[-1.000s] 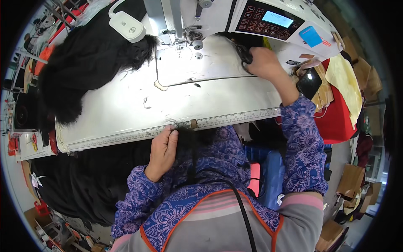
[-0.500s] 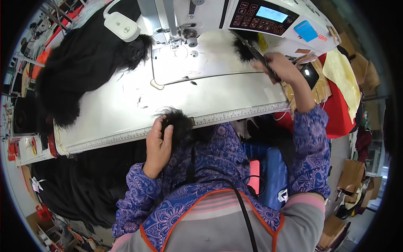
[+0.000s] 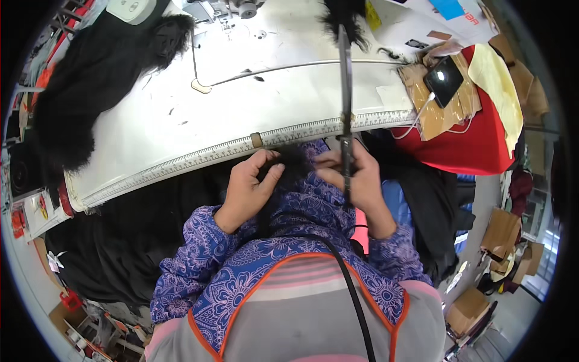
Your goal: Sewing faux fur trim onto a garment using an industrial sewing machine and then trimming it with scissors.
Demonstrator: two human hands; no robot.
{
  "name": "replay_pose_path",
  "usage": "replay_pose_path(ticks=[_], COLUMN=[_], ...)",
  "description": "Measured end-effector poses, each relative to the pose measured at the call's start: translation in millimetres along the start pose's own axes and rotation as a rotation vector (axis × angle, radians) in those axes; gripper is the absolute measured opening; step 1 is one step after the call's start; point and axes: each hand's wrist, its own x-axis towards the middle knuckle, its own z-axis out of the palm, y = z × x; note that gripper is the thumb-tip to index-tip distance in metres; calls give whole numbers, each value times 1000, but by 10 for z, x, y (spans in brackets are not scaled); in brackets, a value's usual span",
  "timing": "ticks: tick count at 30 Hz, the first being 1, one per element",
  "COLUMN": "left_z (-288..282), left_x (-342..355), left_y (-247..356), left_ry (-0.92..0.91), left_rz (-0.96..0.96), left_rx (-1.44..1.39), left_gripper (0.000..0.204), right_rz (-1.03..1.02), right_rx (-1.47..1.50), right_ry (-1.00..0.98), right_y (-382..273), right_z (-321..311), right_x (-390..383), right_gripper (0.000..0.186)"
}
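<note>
Over my lap, just in front of the table edge, my left hand (image 3: 250,186) pinches a small black fur piece (image 3: 291,164) between thumb and fingers. My right hand (image 3: 357,178) is close beside it, gripping a long, slim metal tool (image 3: 345,78). The tool stands nearly lengthwise, its grey tip toward the table; whether it is tweezers or a blade I cannot tell. The fingertips of my right hand point at the fur, and the dark pile hides whether they touch it.
A white sewing table (image 3: 289,99) with a ruler strip (image 3: 211,153) along its front carries black fur (image 3: 90,78) at left and more fur (image 3: 344,21) at the back. A phone (image 3: 443,81) lies on cardboard (image 3: 416,102) at right. Dark cloth (image 3: 132,241) hangs below.
My right hand has come from the table's right side to beside my left, bringing the metal tool. The fur piece is now lower over my lap. The whole view has tilted down.
</note>
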Motion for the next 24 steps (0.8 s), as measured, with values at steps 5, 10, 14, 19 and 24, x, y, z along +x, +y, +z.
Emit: replay_pose_path(ticks=[5,10,14,19,24], left_z=[71,94,96,83,1], left_x=[-32,-103,-92,-88,-82], left_y=[83,46,21,-17,21], left_ry=[-53,8,48,89,94], left_rz=[-87,-188,-67,-21,-74], left_rx=[64,-37,29,60,203], left_gripper=[15,17,17,18,17], right_rz=[-11,13,35,5,-115], right_rx=[-114,-78,-62,-46,-249], right_ry=[5,0,-2,-28,165], right_y=[100,161,200,159,97], right_z=[130,144,177,187,273], right_x=[94,70,52,75,146], right_gripper=[35,33,33,29,23])
